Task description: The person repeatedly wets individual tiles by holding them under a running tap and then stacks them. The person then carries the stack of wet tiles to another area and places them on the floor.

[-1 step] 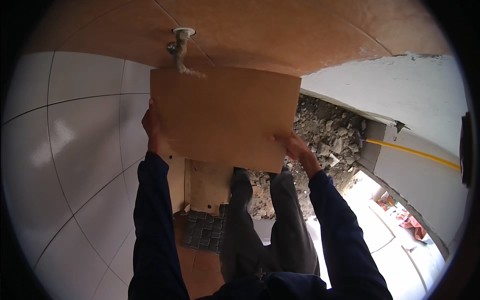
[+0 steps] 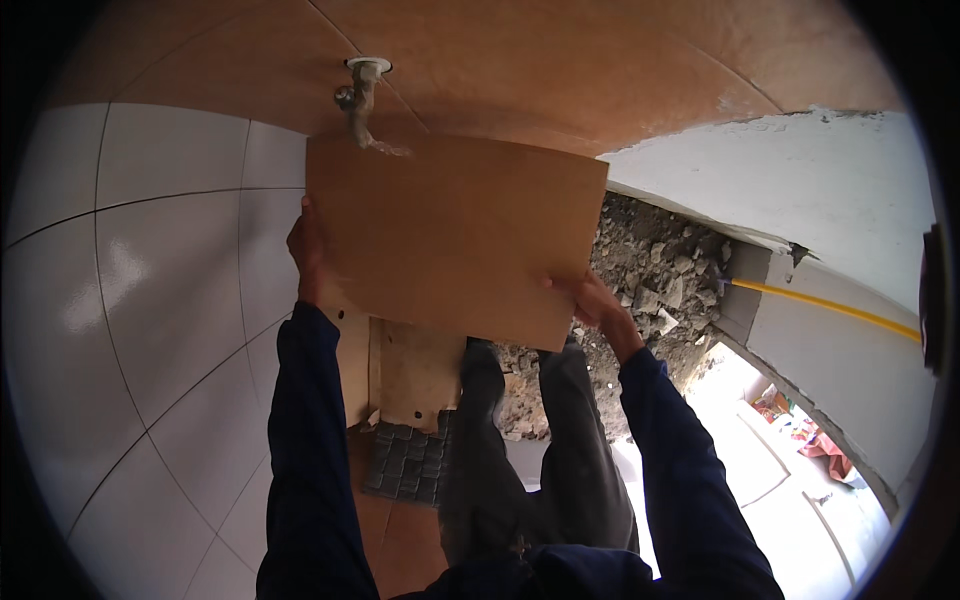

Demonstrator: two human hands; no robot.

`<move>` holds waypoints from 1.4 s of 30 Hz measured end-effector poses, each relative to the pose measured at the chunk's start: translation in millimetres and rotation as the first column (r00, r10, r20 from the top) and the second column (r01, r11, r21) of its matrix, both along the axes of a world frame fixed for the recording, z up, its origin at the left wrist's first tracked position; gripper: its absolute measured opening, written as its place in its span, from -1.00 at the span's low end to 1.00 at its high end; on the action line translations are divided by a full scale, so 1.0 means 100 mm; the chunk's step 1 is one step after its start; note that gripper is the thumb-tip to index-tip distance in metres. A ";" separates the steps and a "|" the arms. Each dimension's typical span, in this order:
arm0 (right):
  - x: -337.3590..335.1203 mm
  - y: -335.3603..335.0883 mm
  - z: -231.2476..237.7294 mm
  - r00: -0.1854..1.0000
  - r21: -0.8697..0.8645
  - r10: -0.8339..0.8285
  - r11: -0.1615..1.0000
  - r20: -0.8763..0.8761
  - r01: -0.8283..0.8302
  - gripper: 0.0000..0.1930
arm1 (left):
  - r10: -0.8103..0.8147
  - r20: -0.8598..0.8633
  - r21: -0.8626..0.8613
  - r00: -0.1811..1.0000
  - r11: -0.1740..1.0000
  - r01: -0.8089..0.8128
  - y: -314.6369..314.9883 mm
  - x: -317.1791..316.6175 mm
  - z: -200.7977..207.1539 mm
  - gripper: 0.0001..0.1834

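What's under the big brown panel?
Rubble shows past the right edge of the panel; a tan piece and legs show by its lower edge. What's straight underneath is covered, so I can't tell.

Free room lies right of the brown panel [image 2: 450, 235], above the rubble [image 2: 665, 265] and short of the yellow pole [image 2: 825, 305], while the wall tap [image 2: 362, 102] obstructs the panel's upper left edge.

The brown board [image 2: 455, 235] hides most fingers of my left hand [image 2: 308, 252] and covers the far ends of my trouser legs [image 2: 585, 440]. At right, a dark object [image 2: 933, 300] is cut off by the view's rim; the reddish items [image 2: 828, 452] are too small to tell.
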State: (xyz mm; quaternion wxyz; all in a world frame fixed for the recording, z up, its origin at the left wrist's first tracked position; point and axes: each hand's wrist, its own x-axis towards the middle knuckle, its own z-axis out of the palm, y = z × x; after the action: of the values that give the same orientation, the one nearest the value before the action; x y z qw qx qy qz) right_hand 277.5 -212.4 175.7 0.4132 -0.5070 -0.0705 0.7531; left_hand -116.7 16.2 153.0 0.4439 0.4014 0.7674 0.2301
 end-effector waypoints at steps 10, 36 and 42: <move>0.38 -0.35 0.25 0.974 0.086 -0.142 0.988 0.177 0.128 -0.67 | 0.049 0.464 -0.039 0.885 0.999 -0.034 0.01 0.88 -0.14 -0.34; 0.76 -0.12 0.54 0.904 0.198 -0.155 0.977 0.398 0.081 -0.59 | 0.130 0.791 -0.085 0.597 0.991 -0.103 0.07 1.40 0.34 -0.11; 0.75 -0.11 0.43 0.840 0.159 -0.004 0.982 0.542 -0.098 -0.59 | -0.007 0.812 0.162 0.583 0.963 -0.214 0.23 1.20 -0.04 0.00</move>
State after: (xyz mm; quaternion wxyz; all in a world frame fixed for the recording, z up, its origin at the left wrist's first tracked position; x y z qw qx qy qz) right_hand 352.5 -223.7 218.5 0.4023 -0.6569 -0.2644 0.5803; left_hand 3.4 39.6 148.6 0.6761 0.2588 0.4706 0.5044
